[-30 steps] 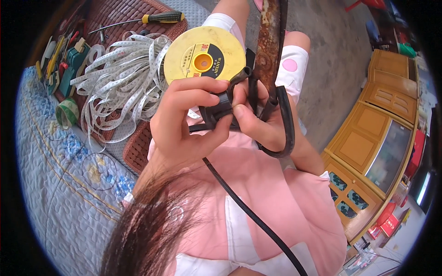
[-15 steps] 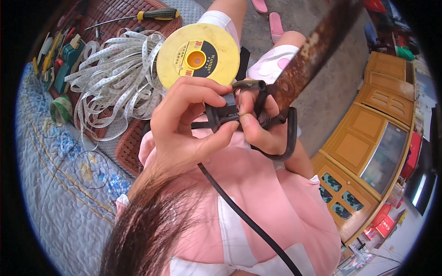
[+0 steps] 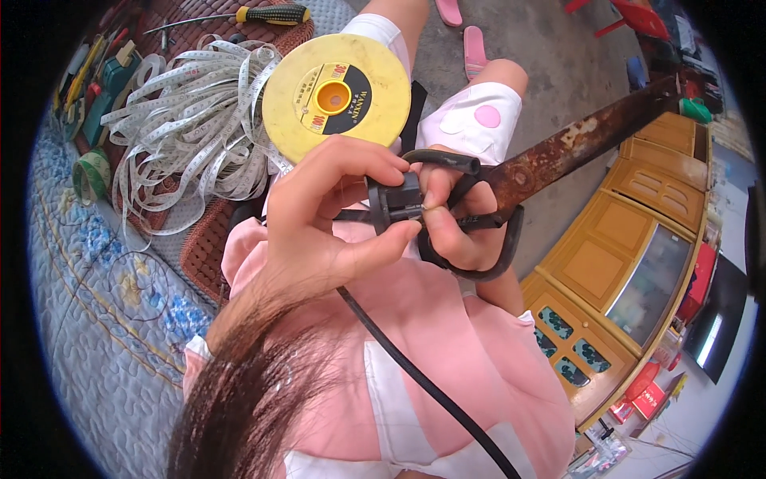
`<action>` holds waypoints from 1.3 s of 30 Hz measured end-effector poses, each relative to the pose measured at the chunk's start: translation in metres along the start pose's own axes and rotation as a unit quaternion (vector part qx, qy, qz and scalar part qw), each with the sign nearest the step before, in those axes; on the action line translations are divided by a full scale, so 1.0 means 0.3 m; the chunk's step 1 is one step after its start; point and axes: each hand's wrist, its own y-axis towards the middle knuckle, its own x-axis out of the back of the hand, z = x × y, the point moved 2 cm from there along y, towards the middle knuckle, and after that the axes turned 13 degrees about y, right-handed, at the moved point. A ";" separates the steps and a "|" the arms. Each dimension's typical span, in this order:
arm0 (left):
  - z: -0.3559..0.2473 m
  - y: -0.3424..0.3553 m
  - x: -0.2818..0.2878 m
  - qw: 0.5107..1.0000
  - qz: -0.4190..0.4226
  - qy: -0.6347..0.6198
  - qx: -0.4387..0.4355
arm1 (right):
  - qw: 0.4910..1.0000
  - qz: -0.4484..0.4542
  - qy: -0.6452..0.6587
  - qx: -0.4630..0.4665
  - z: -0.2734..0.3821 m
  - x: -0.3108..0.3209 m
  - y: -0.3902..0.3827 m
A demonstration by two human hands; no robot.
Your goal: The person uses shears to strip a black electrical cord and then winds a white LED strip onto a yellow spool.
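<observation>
My left hand pinches a black plastic part, plug-like with a round flange, between thumb and fingers. A black cable runs below it across my pink top, and a black strand passes behind my left fingers. My right hand has its fingers through the black loop handles of rusty scissors, whose blades point up and to the right. Its thumb and index fingertip press together at the right end of the black part. Whatever tiny thing lies between those fingertips is hidden.
A yellow tape reel rests against my leg beside a loose heap of white measuring tape. A screwdriver and several tools lie on the woven mat. Wooden cabinets stand right; pink slippers are on the floor.
Both hands, with the black part, have shifted slightly right in view. The scissors blades have swung lower, further to the right. The grips stay the same.
</observation>
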 end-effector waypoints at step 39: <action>0.014 -0.018 0.003 0.990 -0.048 0.114 -0.073 | 0.960 -0.020 -0.260 0.104 0.046 -0.029 -0.036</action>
